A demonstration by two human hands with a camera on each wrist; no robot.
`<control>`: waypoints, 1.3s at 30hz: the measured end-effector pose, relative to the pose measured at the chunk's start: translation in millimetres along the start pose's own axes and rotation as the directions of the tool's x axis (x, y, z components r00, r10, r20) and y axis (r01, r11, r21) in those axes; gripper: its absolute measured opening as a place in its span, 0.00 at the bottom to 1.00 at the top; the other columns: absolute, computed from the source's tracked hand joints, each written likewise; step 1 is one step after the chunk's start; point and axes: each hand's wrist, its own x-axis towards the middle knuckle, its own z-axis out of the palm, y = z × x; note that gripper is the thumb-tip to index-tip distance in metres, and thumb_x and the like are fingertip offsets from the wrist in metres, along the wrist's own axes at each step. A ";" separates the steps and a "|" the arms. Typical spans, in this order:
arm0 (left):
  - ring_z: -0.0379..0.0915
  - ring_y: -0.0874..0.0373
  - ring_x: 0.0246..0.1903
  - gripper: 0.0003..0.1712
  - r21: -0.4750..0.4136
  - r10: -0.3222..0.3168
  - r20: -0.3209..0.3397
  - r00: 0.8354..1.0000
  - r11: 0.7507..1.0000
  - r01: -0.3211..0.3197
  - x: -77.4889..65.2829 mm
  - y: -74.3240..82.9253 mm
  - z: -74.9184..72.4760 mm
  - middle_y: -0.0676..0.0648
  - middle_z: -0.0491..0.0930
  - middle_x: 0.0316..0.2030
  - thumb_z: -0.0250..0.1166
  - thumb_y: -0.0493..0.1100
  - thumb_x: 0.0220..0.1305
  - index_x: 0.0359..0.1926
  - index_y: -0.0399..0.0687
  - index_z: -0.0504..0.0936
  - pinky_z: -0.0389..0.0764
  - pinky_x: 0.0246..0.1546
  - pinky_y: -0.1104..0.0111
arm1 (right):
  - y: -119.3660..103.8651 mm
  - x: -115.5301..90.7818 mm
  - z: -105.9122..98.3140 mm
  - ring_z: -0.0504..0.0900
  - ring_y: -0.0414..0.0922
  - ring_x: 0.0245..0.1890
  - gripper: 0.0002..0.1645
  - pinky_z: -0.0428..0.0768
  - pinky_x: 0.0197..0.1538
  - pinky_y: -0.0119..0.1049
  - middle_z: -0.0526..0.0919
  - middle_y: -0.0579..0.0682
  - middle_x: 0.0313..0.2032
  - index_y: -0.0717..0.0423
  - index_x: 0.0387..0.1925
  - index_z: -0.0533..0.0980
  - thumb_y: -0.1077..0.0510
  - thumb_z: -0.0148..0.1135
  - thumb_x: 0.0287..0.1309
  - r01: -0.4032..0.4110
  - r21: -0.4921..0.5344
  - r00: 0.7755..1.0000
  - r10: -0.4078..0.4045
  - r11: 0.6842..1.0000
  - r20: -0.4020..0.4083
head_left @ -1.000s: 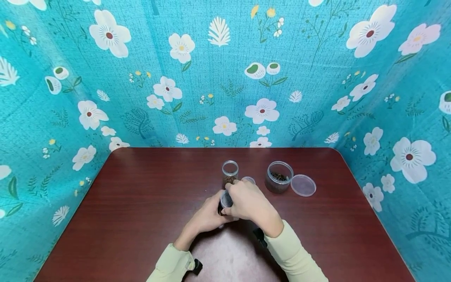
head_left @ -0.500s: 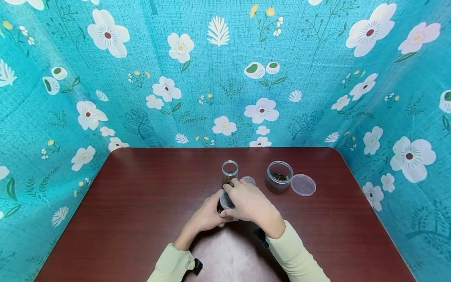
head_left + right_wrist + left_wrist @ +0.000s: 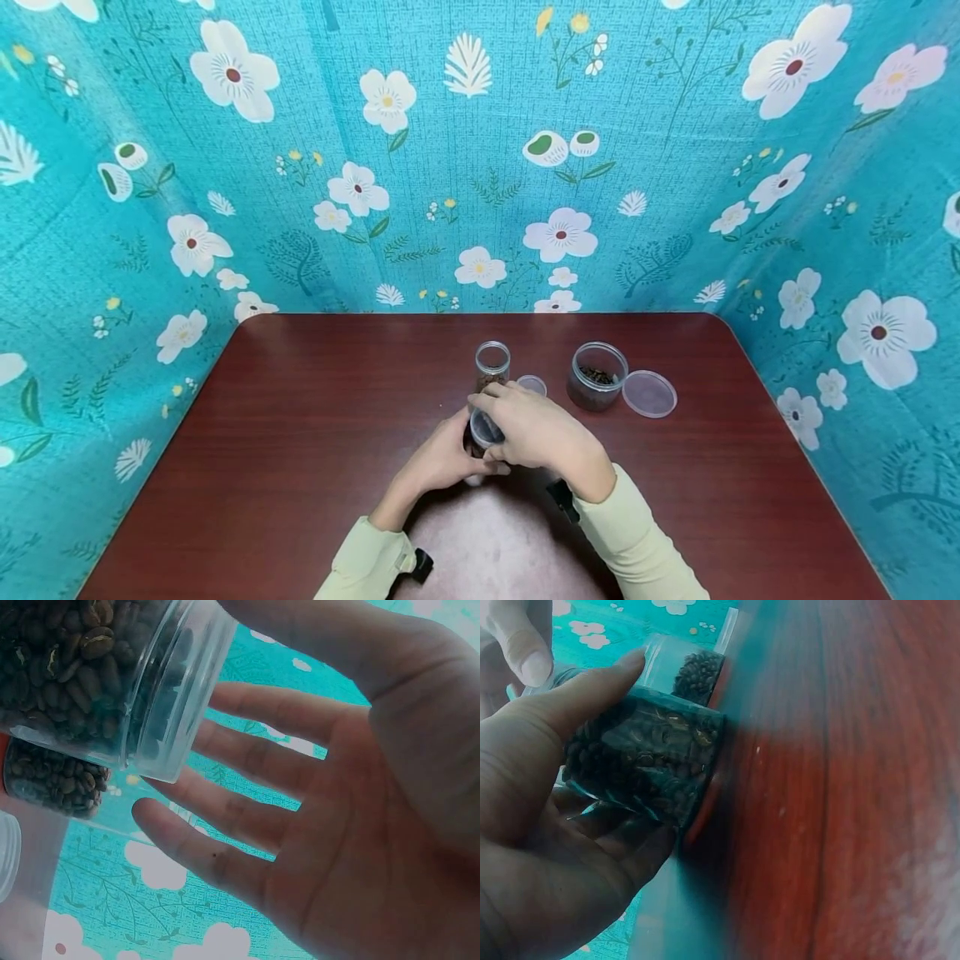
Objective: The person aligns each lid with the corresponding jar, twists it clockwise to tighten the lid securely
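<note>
Coffee beans fill a clear jar (image 3: 649, 754), which stands on the table in the grip of my left hand (image 3: 444, 454). Thumb and fingers wrap its sides. A translucent lid (image 3: 191, 686) sits on the jar's mouth. My right hand (image 3: 538, 427) reaches over from the right, holding the lid's rim between thumb and fingertips; its palm is off the lid. Just behind is an open, slim jar (image 3: 492, 357) with beans low inside, partly hidden by the right hand. Beside it lies a small lid (image 3: 532, 384).
A wider open jar (image 3: 597, 377), partly filled with beans, stands farther right on the dark red table (image 3: 322, 392). Its large flat lid (image 3: 650, 394) lies at its right side. Blue floral cloth (image 3: 420, 167) hangs behind the table and along both sides.
My right hand has shifted slightly around the lid's rim, its fingers moving a little. The left hand keeps its hold on the jar, and the other jars stay put.
</note>
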 end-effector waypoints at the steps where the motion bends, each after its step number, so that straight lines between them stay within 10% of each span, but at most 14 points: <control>1: 0.81 0.62 0.55 0.53 -0.009 -0.001 -0.001 1.000 1.000 0.001 0.2 0.0 0.5 0.55 0.84 0.59 0.85 0.54 0.50 0.74 0.58 0.68 0.80 0.61 0.65 | -0.2 0.0 -0.3 0.82 0.54 0.59 0.39 0.82 0.62 0.48 0.83 0.52 0.59 0.54 0.65 0.78 0.50 0.82 0.53 0.002 -0.003 1.000 -0.002 1.000 0.003; 24: 0.82 0.68 0.39 0.32 0.049 0.039 -0.091 0.995 0.998 -0.034 2.5 1.9 5.4 0.58 0.89 0.44 0.83 0.46 0.50 0.57 0.59 0.81 0.81 0.47 0.72 | -0.8 4.0 8.6 0.81 0.42 0.34 0.20 0.80 0.44 0.42 0.84 0.47 0.35 0.54 0.40 0.86 0.46 0.80 0.52 0.060 -0.133 0.989 -0.076 0.989 -0.125; 39: 0.78 0.69 0.34 0.24 0.221 0.104 -0.162 0.981 0.973 -0.066 5.3 2.6 8.5 0.58 0.88 0.35 0.76 0.38 0.47 0.48 0.55 0.82 0.74 0.51 0.58 | -18.3 3.6 21.0 0.83 0.50 0.30 0.25 0.81 0.37 0.45 0.84 0.52 0.31 0.57 0.35 0.84 0.40 0.80 0.53 -0.111 -0.240 0.966 0.048 0.964 -0.256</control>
